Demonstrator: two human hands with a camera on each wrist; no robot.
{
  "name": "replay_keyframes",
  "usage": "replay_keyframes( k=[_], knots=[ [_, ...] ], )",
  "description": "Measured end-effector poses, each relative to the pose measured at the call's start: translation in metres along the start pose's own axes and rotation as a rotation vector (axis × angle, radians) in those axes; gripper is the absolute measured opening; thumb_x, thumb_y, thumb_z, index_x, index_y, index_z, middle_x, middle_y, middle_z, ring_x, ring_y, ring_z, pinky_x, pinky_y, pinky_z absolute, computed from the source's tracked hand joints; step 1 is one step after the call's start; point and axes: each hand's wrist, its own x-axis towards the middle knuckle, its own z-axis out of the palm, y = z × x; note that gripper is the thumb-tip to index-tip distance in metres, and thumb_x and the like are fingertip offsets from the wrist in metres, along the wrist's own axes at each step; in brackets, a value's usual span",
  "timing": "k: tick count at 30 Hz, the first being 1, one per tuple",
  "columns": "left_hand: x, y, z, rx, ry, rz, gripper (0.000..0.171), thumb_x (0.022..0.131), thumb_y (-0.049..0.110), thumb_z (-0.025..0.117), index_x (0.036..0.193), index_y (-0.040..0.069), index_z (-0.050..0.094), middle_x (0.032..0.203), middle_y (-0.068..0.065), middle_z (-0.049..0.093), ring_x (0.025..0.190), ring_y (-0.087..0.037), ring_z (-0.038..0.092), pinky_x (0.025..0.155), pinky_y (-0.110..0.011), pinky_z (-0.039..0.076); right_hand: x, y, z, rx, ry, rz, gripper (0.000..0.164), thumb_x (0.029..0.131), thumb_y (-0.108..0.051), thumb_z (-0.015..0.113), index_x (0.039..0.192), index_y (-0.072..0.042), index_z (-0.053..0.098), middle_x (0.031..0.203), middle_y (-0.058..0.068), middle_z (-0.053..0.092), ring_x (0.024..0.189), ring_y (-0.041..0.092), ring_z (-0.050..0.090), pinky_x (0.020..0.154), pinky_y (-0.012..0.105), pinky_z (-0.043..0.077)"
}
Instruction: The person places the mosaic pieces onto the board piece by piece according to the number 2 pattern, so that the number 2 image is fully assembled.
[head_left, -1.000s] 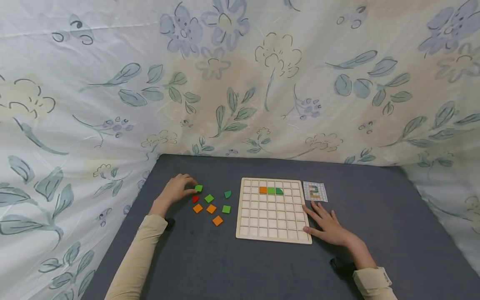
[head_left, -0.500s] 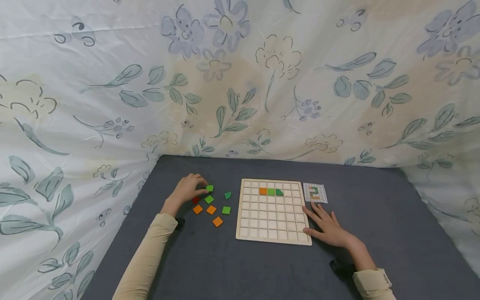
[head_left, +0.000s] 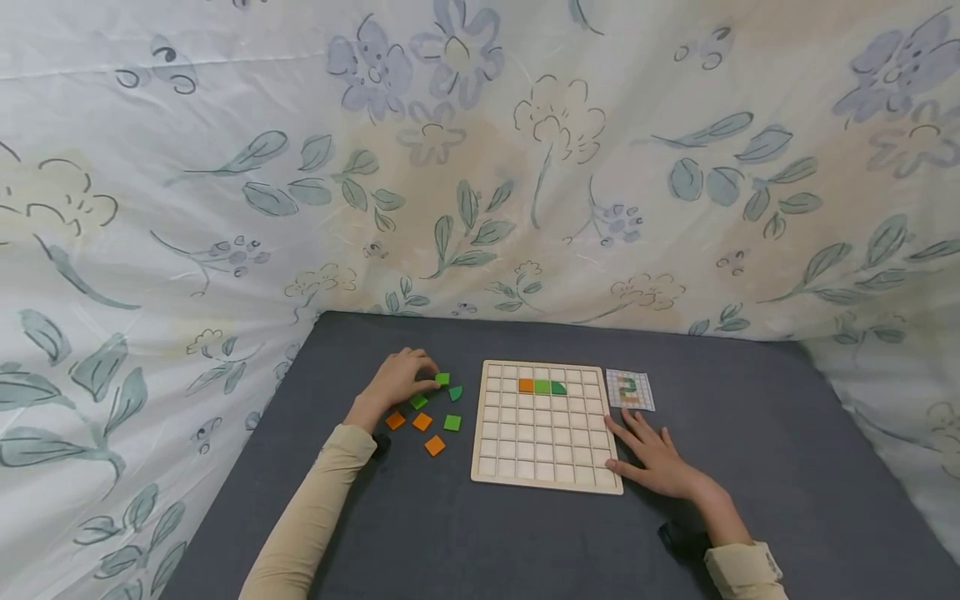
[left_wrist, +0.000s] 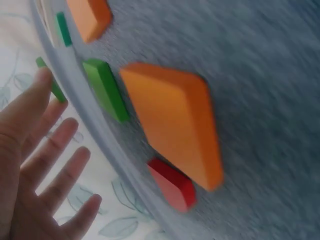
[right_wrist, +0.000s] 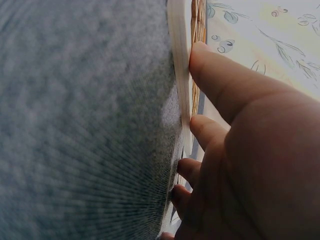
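My left hand (head_left: 397, 380) pinches a light green square tile (head_left: 442, 379) between thumb and forefinger, the other fingers spread in the left wrist view. Close by its fingertips lies a dark green round-edged tile (head_left: 456, 392). A red tile (left_wrist: 172, 186) shows in the left wrist view, while the hand hides it in the head view. My right hand (head_left: 660, 465) rests at the right edge of a wooden grid board (head_left: 536, 442), thumb and fingertips on its rim. Along an upper row of the board sit an orange tile (head_left: 526, 385), a green tile (head_left: 542, 386) and a dark green rounded tile (head_left: 558, 387).
Left of the board lie two more green tiles, one (head_left: 452, 422) near its edge, and several orange tiles, the nearest one (head_left: 435, 446) in front. A printed pattern card (head_left: 630, 390) lies by the board's top right corner. Floral cloth (head_left: 480, 167) hangs behind the dark table.
My left hand has moved right with the green tile, passing above the loose tiles toward the board. The right hand stays in place on the board's edge.
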Motion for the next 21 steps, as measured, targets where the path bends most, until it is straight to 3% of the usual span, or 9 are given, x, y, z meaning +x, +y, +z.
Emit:
replay_keyframes(
  k=[12,21],
  knots=[
    [0.02,0.024,0.001,0.019,-0.013,0.02,0.028,0.083,0.04,0.067,0.104,0.022,0.07,0.106,0.002,0.061,0.1,-0.021,0.053,0.093,-0.048,0.042,0.0,0.0,0.001,0.0,0.003,0.0,0.072,0.089,-0.041,0.058,0.146,-0.009,0.028,0.151,0.026,0.012,0.136,0.05,0.006,0.098,0.074,-0.003],
    [0.035,0.044,0.002,0.028,-0.002,0.094,0.028,0.082,0.04,0.067,0.104,0.023,0.07,0.105,0.003,0.061,0.099,-0.021,0.053,0.093,-0.046,0.043,0.0,0.0,0.0,-0.001,0.005,-0.003,0.072,0.089,-0.04,0.058,0.146,-0.009,0.028,0.151,0.027,0.013,0.136,0.05,0.006,0.098,0.074,-0.003]
  ],
)
